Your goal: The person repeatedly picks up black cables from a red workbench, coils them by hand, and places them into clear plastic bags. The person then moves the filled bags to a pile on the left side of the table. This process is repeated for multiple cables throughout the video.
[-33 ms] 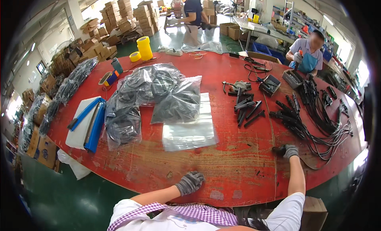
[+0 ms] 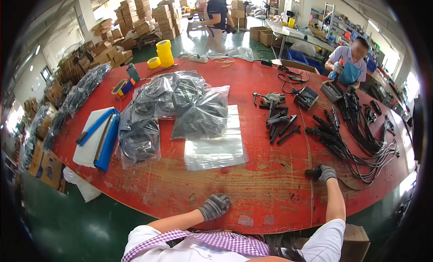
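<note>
Grasps dark elongated piece (image 2: 312, 173) with grey-gloved right hand (image 2: 326, 173), right of clear plastic sheets (image 2: 214, 154) | curls grey-gloved left hand (image 2: 216, 206) below, contents untellable | keeps same hold

The left hand (image 2: 215, 207) and right hand (image 2: 326, 173) wear grey knitted gloves (image 2: 209, 211), the left one darkly striped. A white cloth shirt (image 2: 140, 238) has short, loose sleeves (image 2: 328, 241); purple-and-white checked fabric (image 2: 230, 244) crosses its front.
</note>
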A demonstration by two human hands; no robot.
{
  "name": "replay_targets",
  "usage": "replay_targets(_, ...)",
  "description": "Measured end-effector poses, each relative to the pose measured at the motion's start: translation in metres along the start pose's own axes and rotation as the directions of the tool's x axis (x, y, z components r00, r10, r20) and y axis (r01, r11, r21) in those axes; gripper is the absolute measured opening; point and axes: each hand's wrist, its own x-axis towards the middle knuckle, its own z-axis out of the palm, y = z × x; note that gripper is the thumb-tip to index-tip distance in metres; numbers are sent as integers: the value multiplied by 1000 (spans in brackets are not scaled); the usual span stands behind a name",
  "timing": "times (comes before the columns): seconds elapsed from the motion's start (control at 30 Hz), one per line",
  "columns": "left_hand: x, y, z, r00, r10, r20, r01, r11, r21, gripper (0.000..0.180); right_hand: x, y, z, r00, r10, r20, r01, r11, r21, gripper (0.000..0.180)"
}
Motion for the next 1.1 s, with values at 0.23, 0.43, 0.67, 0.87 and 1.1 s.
replay_targets(0.23, 30, -21, -39, 966, -243, -84, 197, 909, -368, 18, -117, -151, -34, 716, -637, -285, 698, 653, 293, 29)
replay_targets(0.43, 122, 4, -34, 952, 18, 306, 144, 855, -498, 26, -224, -342, -47, 299, -926, -230, 954, 297, 46, 22)
replay_targets(0.67, 68, 6, -76, 554, 286, 782, 603, 510, -613, 24, -265, -405, -65, -223, -802, -553, 974, -165, -154, 30)
replay_targets(0.87, -10, -13, -165, 582, 114, 805, 777, -368, -510, 13, -221, -327, -117, 223, -578, -785, 961, 267, 77, 43)
replay_targets(1.1, -124, -104, -282, 723, -691, 31, -288, -341, -895, 25, -122, -160, -6, 804, -271, -529, 485, 814, 321, 23)
